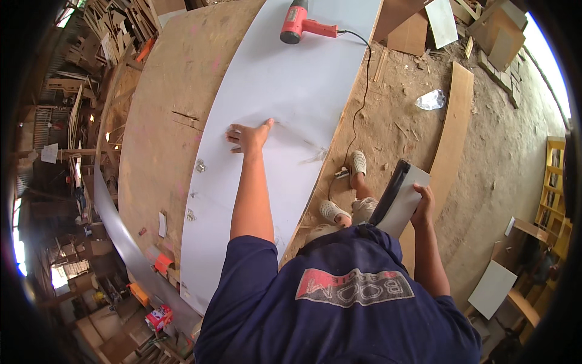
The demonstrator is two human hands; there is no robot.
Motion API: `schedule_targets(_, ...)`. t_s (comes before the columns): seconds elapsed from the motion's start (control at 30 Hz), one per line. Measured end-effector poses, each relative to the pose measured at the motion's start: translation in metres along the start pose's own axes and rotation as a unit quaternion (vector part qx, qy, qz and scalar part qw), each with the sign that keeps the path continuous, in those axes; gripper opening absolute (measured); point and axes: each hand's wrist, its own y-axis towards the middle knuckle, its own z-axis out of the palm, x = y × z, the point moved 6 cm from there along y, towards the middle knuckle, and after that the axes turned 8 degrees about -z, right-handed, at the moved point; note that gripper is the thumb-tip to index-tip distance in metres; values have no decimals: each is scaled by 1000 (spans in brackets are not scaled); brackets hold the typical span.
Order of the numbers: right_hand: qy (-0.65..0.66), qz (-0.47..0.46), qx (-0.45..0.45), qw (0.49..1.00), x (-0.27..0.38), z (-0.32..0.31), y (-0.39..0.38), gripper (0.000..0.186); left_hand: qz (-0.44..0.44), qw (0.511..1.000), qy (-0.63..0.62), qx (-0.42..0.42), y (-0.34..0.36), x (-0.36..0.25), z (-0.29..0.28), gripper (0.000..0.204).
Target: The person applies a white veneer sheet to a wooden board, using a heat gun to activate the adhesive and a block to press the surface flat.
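Observation:
My left hand (247,138) is over the pale grey sheet (260,79), its fingers spread and its thumb stretched out to the right. It holds nothing; the fingertips are slightly blurred, and I cannot tell how firmly it touches the surface. Low at my right side, my right hand (424,205) grips the edge of a flat grey board (405,203) with a thick black side. My shirt hides the board's lower end. A red heat gun (301,24) lies at the far end of the sheet. Dark smudges and some small clumps mark the sheet around my left hand.
The heat gun's black cord (365,91) runs down past the sheet's right edge toward my feet. Left of the sheet is a worn plywood surface (163,97). On the dirt floor lie a long wooden strip (456,115) and a crumpled clear plastic bag (430,100). Scrap boards (407,33) lean beyond.

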Motion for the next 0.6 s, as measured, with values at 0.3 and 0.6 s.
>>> schedule_targets(0.3, -31, 4, 13, 999, 9, 38, 14, 26, -18, 997, 27, 67, -9, -5, -5, 156)
schedule_targets(0.6, -18, 14, 34, 999, 3, 53, 26, 23, -9, 997, 39, 61, -9, -15, -8, 156)
